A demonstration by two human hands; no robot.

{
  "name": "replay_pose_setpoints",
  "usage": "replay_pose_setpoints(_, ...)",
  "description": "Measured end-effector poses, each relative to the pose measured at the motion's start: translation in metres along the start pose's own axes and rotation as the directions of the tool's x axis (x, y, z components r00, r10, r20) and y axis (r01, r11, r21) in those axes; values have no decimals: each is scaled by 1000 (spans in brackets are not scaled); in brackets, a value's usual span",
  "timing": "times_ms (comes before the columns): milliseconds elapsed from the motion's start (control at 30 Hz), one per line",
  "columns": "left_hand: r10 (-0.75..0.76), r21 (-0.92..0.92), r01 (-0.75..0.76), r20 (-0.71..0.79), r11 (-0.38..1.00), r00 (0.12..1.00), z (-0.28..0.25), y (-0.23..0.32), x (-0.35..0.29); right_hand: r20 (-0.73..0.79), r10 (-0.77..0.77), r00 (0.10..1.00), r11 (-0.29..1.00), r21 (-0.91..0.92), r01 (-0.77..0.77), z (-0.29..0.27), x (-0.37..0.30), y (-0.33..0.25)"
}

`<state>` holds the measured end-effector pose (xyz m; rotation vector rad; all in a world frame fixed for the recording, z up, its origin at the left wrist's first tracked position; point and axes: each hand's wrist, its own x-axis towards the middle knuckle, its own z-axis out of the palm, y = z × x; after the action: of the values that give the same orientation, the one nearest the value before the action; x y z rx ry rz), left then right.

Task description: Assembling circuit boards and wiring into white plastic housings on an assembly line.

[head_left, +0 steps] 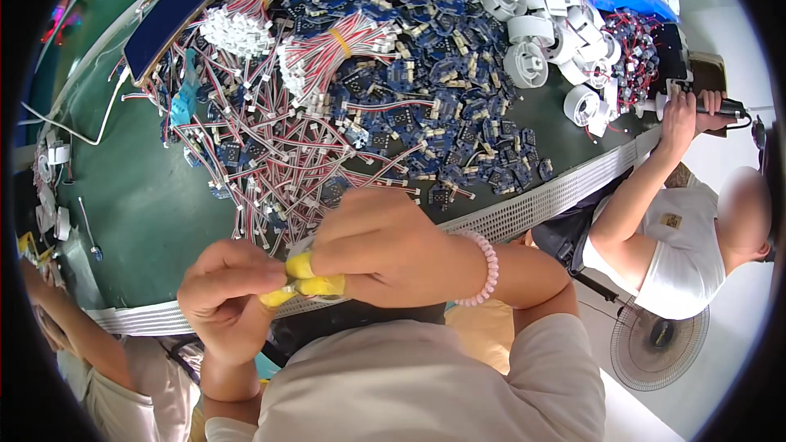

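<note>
- Currently, observe left hand [225,299] and right hand [393,250] together at lower centre, fingertips pinched on small part [289,287], mostly hidden among yellow finger covers [320,286].
- Note patch [671,220] on white shirt [675,282] at right, too small to read.
- Locate red-and-white cables [270,168] at centre left, partly covering blue circuit boards [471,74].
- See another person's arm [90,329] cut off at lower left.

You are in what looks like an electronics assembly workshop: the long green surface [135,237] before you bears heaps of blue circuit boards [458,74], bundled red-and-white wires [360,39] and round white plastic housings [526,64]. A co-worker [659,270] on your right holds a black corded tool [727,106]; another person [106,360] is at your left.
</note>
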<state>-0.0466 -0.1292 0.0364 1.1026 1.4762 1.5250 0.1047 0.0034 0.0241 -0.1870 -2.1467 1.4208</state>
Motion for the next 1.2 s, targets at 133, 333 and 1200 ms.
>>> replay_pose_setpoints(133, 150, 220, -101, -219, 970, 964, -41, 1, -16, -459, 127, 879, 731, -556, -396, -67, -2, -2)
replay_pose_setpoints(333, 258, 591, 200, -597, 782, 760, -130, -8, -8, -776, 162, 610, 584, -422, -693, -155, -57, 51)
replay_pose_setpoints(1200, 167, 699, -467, 455, 542, 875, 23, -28, 52, -245, 109, 963, 780, -579, -235, -51, -45, 5)
